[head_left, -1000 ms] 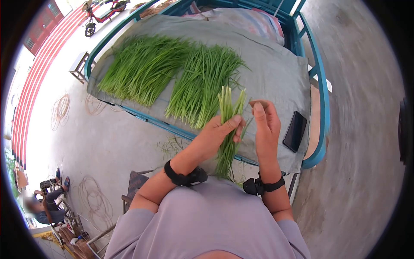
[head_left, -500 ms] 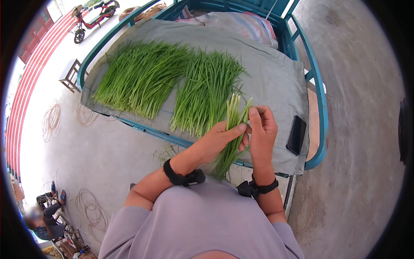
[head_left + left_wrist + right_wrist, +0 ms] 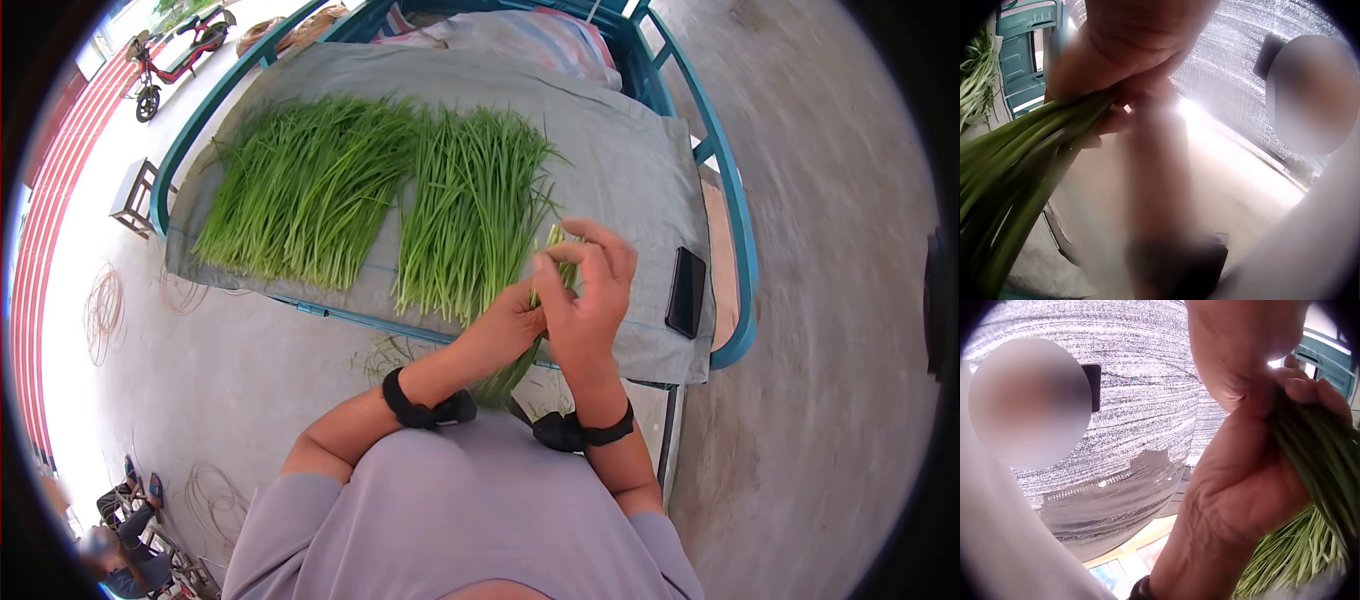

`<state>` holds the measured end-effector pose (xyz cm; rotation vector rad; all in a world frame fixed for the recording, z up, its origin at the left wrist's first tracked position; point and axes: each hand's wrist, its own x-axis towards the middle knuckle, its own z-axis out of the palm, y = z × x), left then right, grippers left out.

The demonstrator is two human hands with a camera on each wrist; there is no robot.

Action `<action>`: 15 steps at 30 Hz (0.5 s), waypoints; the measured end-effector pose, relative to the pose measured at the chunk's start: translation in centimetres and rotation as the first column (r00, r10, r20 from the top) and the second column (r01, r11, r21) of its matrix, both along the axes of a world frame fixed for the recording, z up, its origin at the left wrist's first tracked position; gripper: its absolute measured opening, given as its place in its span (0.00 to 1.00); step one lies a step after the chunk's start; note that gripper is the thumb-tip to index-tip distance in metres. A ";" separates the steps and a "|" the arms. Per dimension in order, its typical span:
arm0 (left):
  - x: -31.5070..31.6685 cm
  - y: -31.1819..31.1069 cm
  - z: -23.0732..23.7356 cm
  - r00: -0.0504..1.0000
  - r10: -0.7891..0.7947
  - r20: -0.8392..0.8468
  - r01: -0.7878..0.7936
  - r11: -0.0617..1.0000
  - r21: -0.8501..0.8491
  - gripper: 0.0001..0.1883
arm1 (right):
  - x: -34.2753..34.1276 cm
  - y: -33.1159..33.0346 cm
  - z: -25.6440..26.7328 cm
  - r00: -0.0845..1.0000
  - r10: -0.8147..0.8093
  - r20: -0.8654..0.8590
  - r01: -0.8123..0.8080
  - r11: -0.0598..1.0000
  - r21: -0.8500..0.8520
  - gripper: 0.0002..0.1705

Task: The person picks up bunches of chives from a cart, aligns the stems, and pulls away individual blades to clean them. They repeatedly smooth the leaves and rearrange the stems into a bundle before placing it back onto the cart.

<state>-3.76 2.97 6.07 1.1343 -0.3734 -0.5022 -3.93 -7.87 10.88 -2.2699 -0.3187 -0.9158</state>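
In the head view the left hand (image 3: pixel 500 328) grips a bunch of long green stalks (image 3: pixel 506 382), pale ends up, leaves hanging toward the chest. The right hand (image 3: pixel 592 290) is at the pale ends, its fingers bent and partly hiding them; whether it pinches a stalk cannot be told. In the left wrist view the bunch (image 3: pixel 1019 169) fans out from under the left hand (image 3: pixel 1135 44). The right wrist view shows the left palm (image 3: pixel 1254 481) round the stalks (image 3: pixel 1319 450). Two piles of green stalks (image 3: pixel 310 190) (image 3: pixel 470 210) lie side by side beyond the hands.
A grey cloth (image 3: pixel 610 170) covers the bed of a cart with a blue rail (image 3: pixel 735 230). A black phone (image 3: pixel 686 292) lies on its right side, a striped sack (image 3: pixel 530 45) behind. A stool (image 3: pixel 134 198), a scooter (image 3: pixel 180 65) and a seated person (image 3: pixel 135 540) are at left.
The right hand has moved from beside the bunch to over its pale ends, with its fingers bending there. The left hand still holds the bunch. The head view has shifted slightly.
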 end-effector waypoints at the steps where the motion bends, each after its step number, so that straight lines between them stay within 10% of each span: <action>1: 0.0 0.2 0.0 0.998 -0.036 -0.050 0.037 0.999 0.020 0.12 | 0.0 0.0 -0.3 1.000 -0.017 -0.018 0.017 0.999 0.049 0.08; 10: -0.4 -0.8 -1.8 0.998 0.045 0.053 -0.042 0.998 -0.055 0.12 | -1.6 0.7 -0.4 0.987 -0.145 0.069 0.151 0.985 -0.087 0.24; 13: -0.4 0.0 -0.6 0.995 -0.013 -0.096 0.007 0.998 -0.054 0.12 | -1.2 1.0 -0.8 0.969 -0.162 0.184 0.096 0.942 0.322 0.31; 15: 0.2 1.2 1.1 0.995 -0.062 -0.080 0.070 0.993 0.099 0.12 | -1.7 0.0 -1.3 0.979 0.085 -0.185 0.052 0.776 0.629 0.32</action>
